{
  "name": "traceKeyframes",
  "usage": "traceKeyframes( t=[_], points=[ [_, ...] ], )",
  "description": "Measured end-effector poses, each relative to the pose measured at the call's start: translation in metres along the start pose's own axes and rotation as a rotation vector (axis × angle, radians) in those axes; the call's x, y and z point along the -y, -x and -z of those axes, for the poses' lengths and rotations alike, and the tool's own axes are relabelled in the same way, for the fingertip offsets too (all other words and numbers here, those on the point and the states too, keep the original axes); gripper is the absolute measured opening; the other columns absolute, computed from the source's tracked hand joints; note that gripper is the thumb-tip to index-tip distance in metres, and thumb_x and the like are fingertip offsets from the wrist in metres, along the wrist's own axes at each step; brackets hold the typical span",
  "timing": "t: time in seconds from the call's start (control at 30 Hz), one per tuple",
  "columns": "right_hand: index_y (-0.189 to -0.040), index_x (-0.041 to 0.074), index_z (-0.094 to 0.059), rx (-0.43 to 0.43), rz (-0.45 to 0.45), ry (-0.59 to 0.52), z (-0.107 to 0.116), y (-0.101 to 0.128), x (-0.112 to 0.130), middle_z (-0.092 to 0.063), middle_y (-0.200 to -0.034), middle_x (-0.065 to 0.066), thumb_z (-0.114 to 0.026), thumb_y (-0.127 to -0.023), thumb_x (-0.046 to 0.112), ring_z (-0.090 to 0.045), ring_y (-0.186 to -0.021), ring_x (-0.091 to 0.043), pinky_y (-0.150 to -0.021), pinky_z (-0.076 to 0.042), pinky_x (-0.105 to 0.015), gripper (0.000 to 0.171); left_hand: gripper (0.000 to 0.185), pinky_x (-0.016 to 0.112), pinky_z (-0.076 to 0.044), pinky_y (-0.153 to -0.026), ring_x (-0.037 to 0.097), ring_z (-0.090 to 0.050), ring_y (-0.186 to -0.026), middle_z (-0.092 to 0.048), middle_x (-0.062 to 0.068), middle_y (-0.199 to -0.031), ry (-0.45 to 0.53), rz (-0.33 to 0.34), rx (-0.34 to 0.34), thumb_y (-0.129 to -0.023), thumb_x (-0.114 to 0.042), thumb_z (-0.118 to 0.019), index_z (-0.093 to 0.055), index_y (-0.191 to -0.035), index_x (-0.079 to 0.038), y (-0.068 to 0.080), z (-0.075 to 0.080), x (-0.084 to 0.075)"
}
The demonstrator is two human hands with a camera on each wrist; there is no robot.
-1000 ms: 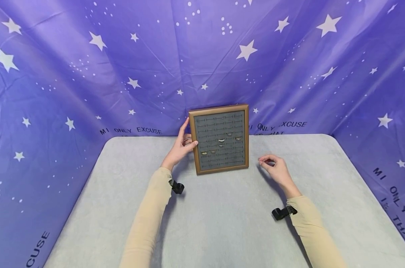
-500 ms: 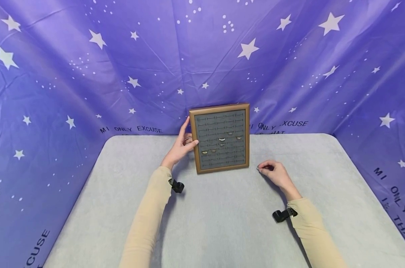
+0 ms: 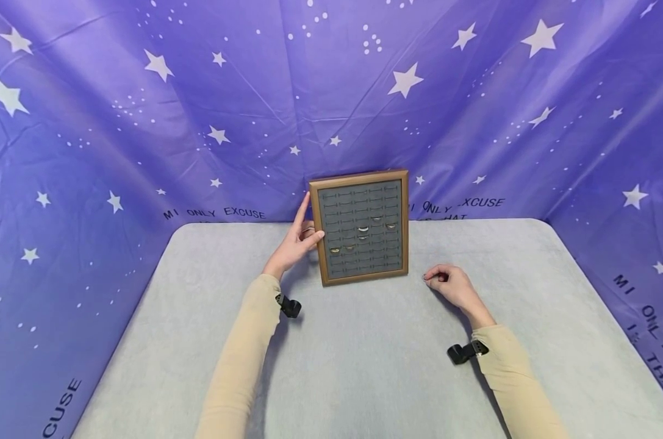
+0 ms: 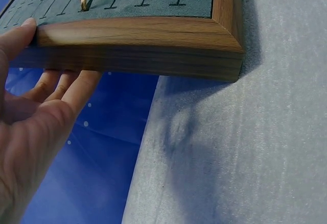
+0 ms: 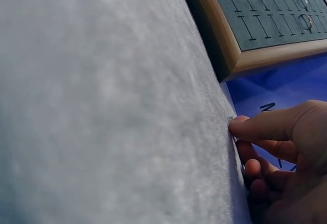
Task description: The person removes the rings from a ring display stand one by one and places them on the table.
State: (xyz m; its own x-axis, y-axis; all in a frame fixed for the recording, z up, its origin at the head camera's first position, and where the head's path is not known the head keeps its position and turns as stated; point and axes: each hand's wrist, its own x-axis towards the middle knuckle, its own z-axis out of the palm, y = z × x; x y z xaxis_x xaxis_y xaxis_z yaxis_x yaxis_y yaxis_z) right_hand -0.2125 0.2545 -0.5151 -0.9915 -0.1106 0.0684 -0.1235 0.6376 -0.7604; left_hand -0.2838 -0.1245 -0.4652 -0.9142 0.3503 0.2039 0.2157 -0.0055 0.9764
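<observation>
The right hand (image 3: 451, 283) had dropped to the counter (image 3: 364, 353), fingers curled on something too small to identify; the left hand (image 3: 297, 239) stayed gripping the ring tray (image 3: 361, 227).

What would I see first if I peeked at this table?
First, the wooden ring frame standing upright at the back of the grey table, with a few rings in its slotted grey pad. The left hand holds its left edge. All around hangs a purple cloth with white stars, and the right hand rests on the table to the frame's right, fingers curled.
</observation>
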Motion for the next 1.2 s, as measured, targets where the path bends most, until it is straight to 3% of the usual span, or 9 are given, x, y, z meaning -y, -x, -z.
traceKeyframes(
  t=[0.17,0.43,0.57,0.8,1.2],
  points=[
    [-0.094,-0.004,-0.068,0.004,-0.03,-0.034,0.001,0.0,0.001,-0.057,-0.076,-0.006,-0.067,-0.083,-0.003,-0.048,-0.069,-0.015,-0.062,-0.039,-0.027,0.011,0.089,0.027,-0.052,-0.074,0.021,-0.053,-0.088,-0.055,0.018,-0.11,0.016,-0.003,-0.001,-0.095,-0.003,-0.059,-0.007,-0.153,-0.046,-0.001,0.001,0.002],
    [-0.099,-0.008,-0.066,-0.054,-0.038,-0.113,0.004,0.002,0.009,-0.061,-0.085,-0.013,-0.071,-0.083,0.0,-0.051,-0.073,-0.014,-0.063,-0.042,-0.022,0.019,0.09,0.034,-0.056,-0.076,0.022,-0.057,-0.09,-0.053,0.017,-0.11,0.069,0.019,-0.019,-0.094,-0.001,-0.061,-0.011,-0.152,-0.049,0.0,-0.001,0.002],
    [-0.102,-0.007,-0.066,-0.091,-0.043,-0.101,0.002,-0.001,0.019,-0.056,-0.099,-0.02,-0.073,-0.082,0.003,-0.053,-0.082,-0.021,-0.069,-0.043,-0.025,0.024,0.091,0.04,-0.056,-0.078,0.023,-0.06,-0.092,-0.051,0.017,-0.108,0.088,0.018,-0.034,-0.092,0.0,-0.063,-0.014,-0.152,-0.049,0.0,0.0,0.0],
    [-0.113,-0.007,-0.06,-0.117,-0.069,-0.155,-0.009,-0.009,0.042,-0.035,-0.128,-0.025,-0.072,-0.082,0.002,-0.051,-0.1,-0.035,-0.082,-0.043,-0.033,0.035,0.091,0.047,-0.055,-0.077,0.025,-0.064,-0.09,-0.05,0.018,-0.109,0.093,0.022,-0.048,-0.091,-0.001,-0.065,-0.017,-0.151,-0.049,0.0,0.001,-0.001],
    [-0.111,-0.002,-0.06,-0.189,-0.005,-0.266,-0.022,-0.031,0.084,-0.034,-0.132,-0.02,-0.07,-0.081,0.001,-0.05,-0.097,-0.031,-0.072,-0.039,-0.022,0.032,0.091,0.043,-0.056,-0.073,0.023,-0.061,-0.09,-0.056,0.013,-0.103,0.092,-0.008,-0.061,-0.09,0.001,-0.065,-0.019,-0.152,-0.046,-0.001,-0.001,0.0]
  ],
)
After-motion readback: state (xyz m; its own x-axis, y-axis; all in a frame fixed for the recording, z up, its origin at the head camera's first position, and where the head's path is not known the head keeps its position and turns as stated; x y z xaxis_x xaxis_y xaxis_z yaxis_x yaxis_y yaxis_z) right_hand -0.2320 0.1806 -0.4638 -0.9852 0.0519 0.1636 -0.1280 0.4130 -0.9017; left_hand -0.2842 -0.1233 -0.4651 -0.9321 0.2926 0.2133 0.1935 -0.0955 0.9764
